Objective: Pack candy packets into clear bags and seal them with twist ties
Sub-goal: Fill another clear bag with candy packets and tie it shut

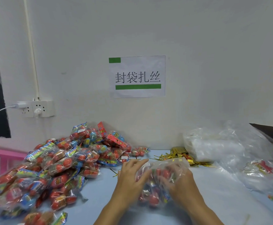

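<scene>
Between both hands, a clear bag (163, 181) of candy packets is held over the bench (213, 192): left hand (131, 174) flat with straight fingers, right hand (179, 181) curled around it. Soft, slippery, light film; best gripped at the neck. Twist ties (179, 155) lie just beyond.

A clear bag (162, 179) stuffed with red and blue candy packets lies on the pale blue table (213, 200) between both hands, its open mouth pointing toward the wall. A big heap of loose candy packets (59, 161), clear wrappers showing red balls and colourful labels, spreads over the table's left half. Gold twist ties (179, 155) lie scattered by the wall, just beside a stack of empty clear bags (216, 146) at the right.
</scene>
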### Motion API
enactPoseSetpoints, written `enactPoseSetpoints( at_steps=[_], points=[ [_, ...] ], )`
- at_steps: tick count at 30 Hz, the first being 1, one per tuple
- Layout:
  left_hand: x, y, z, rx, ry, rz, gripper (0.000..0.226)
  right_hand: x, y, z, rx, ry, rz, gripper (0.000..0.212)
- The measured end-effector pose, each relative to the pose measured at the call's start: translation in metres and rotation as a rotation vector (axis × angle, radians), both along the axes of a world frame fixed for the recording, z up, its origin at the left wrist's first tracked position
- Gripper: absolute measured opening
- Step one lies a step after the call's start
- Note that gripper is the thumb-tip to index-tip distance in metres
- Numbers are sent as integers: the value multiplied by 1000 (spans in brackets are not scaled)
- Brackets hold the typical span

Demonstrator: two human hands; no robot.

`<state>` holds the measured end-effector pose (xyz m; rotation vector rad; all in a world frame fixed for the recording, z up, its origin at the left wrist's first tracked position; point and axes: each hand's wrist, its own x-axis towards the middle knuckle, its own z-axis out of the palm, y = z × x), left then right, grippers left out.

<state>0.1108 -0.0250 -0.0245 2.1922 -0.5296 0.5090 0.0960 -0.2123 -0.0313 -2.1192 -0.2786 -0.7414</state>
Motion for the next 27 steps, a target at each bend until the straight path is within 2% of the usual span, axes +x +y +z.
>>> enactPoseSetpoints(
  at_steps=[3,6,8,11,14,18,21,24,26,27],
  points=[
    [-6,-9,8,17,-36,-72,32,-3,5,2,-15,-37,124,29],
    [-8,-16,9,2,-119,-73,26,-6,10,4,-178,-185,210,16],
    [-10,-17,10,-55,-147,-72,21,-5,9,3,-208,-149,219,19],
    [-11,-17,9,-74,-174,-60,15,-1,10,0,-261,-82,188,5],
    [-18,-23,15,-122,-192,-94,9,0,14,-3,-198,-40,90,19],
    [-34,-37,28,-165,-250,-208,5,3,17,-21,-171,-22,11,14],
    [-36,-37,33,-191,-220,-207,6,-6,22,-8,-115,68,49,33],
    [-35,-31,36,-263,-184,-143,11,-7,20,0,-207,-134,19,12],
    [-35,-30,37,-317,-168,-126,13,-9,20,1,-169,-247,6,20],
    [-35,-30,37,-328,-168,-130,15,-9,22,2,-181,-279,2,17]
  ],
)
